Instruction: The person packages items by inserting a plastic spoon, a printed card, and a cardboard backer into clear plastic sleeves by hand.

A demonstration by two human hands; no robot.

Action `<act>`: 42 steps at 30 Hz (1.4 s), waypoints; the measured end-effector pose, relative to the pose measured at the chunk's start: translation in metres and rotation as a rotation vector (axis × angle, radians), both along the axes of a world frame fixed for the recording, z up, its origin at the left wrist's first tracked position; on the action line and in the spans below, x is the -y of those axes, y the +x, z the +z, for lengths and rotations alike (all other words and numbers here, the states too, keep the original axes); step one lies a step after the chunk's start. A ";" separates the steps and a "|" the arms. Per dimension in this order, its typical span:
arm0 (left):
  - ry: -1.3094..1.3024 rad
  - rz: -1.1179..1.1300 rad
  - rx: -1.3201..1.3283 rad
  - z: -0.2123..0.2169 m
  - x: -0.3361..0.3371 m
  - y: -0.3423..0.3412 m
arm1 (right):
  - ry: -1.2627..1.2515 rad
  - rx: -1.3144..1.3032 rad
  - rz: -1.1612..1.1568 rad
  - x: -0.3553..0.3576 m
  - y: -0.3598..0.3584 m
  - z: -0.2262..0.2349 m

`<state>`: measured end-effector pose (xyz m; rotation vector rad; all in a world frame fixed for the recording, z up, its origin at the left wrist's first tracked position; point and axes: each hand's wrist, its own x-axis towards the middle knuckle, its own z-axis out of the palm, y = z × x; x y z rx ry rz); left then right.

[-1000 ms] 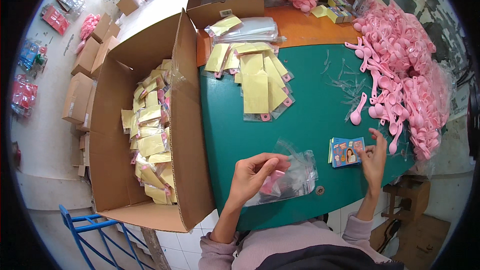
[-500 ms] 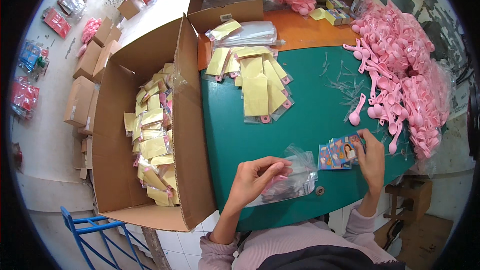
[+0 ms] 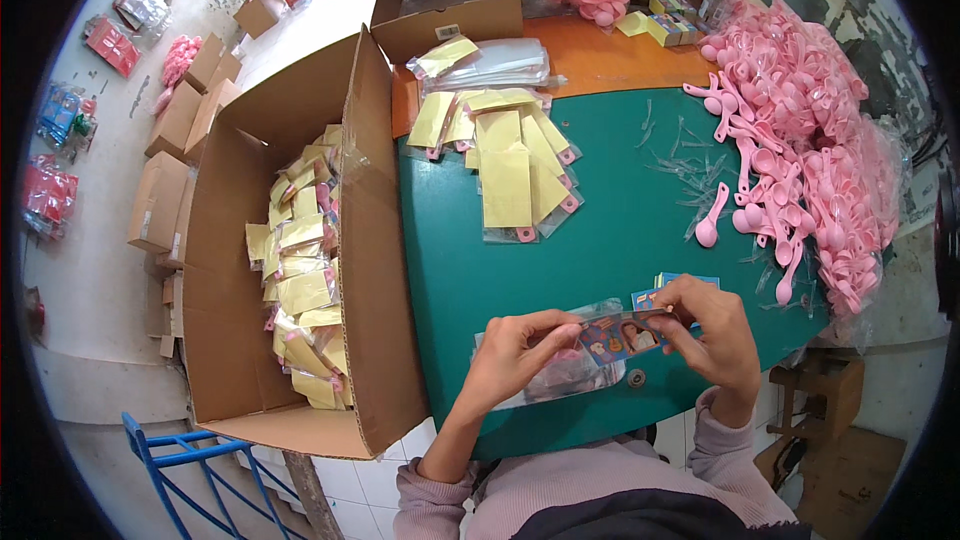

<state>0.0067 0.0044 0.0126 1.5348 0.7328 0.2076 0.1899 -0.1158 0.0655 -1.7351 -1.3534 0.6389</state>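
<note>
My right hand grips the right end of a colourful printed card, which is held out level over the green table. The card's left end reaches the fingertips of my left hand, closed in a pinch at the mouth of a clear plastic bag. Something pink shows through the bag, partly hidden by my left fingers. Whether the card's end is inside the bag I cannot tell. Behind my right hand lie more printed cards, partly covered by it.
An open carton of filled bags stands on the left. Packed bags with yellow cards lie at the table's far side. Pink spoons are heaped on the right, beside loose plastic strips. A small round metal piece lies near me.
My right hand has lifted a printed card off the small pile and brought it left to the bag at my left hand. My left hand has barely moved.
</note>
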 end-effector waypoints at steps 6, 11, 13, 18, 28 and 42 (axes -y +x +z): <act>0.220 -0.139 -0.001 0.004 0.006 0.000 | -0.207 0.080 0.352 -0.009 0.009 -0.005; 0.223 -0.202 0.065 0.000 0.001 -0.006 | -0.256 -0.159 0.260 -0.002 0.012 0.001; 0.224 -0.215 0.045 0.002 0.000 -0.005 | -0.224 -0.092 0.300 -0.003 0.011 -0.004; 0.154 -0.259 0.036 0.000 0.003 -0.001 | -0.199 -0.071 0.333 -0.003 0.009 -0.001; 0.514 -0.245 -0.124 -0.012 0.020 0.001 | -0.063 0.003 0.359 -0.010 -0.004 -0.041; -0.099 -0.036 0.158 -0.029 -0.003 -0.047 | -0.329 -0.504 0.133 0.001 0.015 -0.043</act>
